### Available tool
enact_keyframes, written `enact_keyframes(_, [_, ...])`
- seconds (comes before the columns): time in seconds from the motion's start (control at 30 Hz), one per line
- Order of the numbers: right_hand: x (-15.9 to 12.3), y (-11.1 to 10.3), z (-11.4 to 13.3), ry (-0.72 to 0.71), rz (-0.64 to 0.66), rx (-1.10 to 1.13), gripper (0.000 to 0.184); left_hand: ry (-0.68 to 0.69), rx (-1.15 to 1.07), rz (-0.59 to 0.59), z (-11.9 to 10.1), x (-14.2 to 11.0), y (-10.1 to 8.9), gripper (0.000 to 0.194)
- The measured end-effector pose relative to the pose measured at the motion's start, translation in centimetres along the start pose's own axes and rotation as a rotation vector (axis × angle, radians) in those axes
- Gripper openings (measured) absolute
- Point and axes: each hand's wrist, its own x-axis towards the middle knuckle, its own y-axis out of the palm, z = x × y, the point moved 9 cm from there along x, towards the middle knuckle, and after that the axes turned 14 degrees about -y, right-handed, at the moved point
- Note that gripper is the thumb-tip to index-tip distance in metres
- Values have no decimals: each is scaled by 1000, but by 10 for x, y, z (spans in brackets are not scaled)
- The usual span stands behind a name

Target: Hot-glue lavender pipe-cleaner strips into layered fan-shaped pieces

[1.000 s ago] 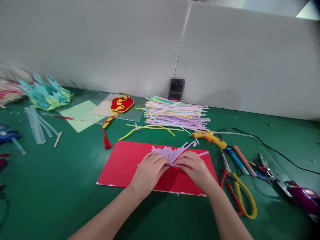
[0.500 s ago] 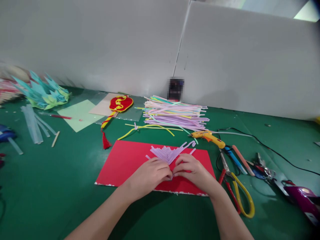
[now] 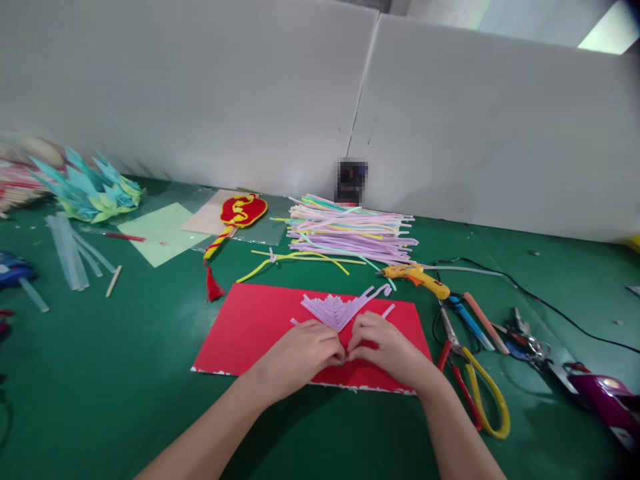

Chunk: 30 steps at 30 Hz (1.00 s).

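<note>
A red card sheet [image 3: 250, 320] lies flat on the green table in front of me. On it rests a fan-shaped piece of folded lilac pipe cleaners [image 3: 333, 309]. My left hand [image 3: 303, 350] and my right hand [image 3: 387, 347] meet at the piece's lower tip. The fingertips of both are pinched together on it. A curled lilac end [image 3: 383, 291] sticks out to the upper right of the piece.
A stack of pastel pipe cleaners [image 3: 350, 230] lies behind the card. A yellow glue gun [image 3: 417, 277], pens, scissors [image 3: 475, 390] and pliers sit to the right. A red tasselled ornament [image 3: 240, 213], glue sticks [image 3: 70, 250] and teal paper shapes [image 3: 90, 190] lie to the left.
Both hands slid down from the middle of the lilac piece to its lower tip, uncovering more of the fan shape.
</note>
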Motion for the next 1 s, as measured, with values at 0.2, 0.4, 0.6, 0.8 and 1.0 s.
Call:
enact_keyframes(0.2, [3,-6,-1,-46,-86,-36,13,4,84,-63,9,3,-1,10])
enact_keyframes(0.4, [4,-6,-8,-54,-101,-43,15,-13,84,-57,19,4,4,8])
enact_keyframes(0.6, [7,-7,-12,-64,-113,-57,15,-79,76,-64,24,6,-2,11])
enact_keyframes(0.8, [7,-12,-15,-88,-139,-150,19,-57,84,-59,24,6,2,13])
enact_keyframes(1.0, [9,-13,-13,-65,-115,-285,12,-79,123,-64,30,5,1,16])
